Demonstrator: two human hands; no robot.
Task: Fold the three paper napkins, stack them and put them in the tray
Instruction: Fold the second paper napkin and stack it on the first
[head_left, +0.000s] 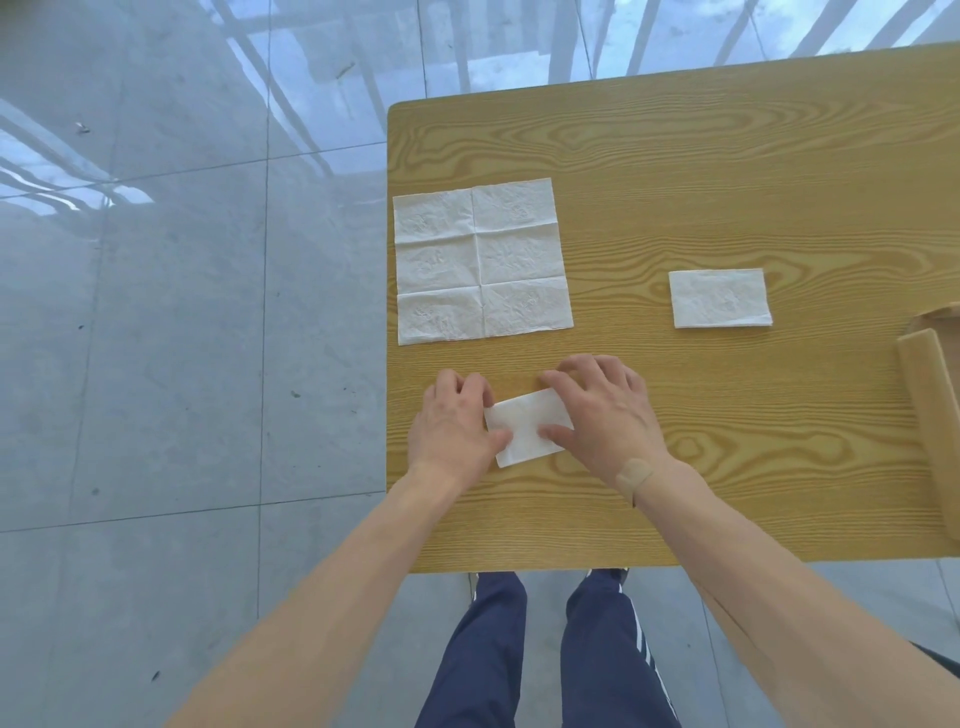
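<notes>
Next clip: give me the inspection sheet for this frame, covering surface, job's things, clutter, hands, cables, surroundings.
Surface: wooden table, grain pattern, no visible stains.
Job's things: unfolded napkin lies flat at the table's left edge; folded napkin lies apart to its right; third napkin, folded small, under both hands; tray at the right edge, only partly in view.
Clutter: nothing seen.
Hands: left hand and right hand press on the third napkin, fingers resting on it; adhesive plaster on the right wrist.
Cables: nothing seen.
Surroundings: glossy grey tiled floor with reflections and small specks.
</notes>
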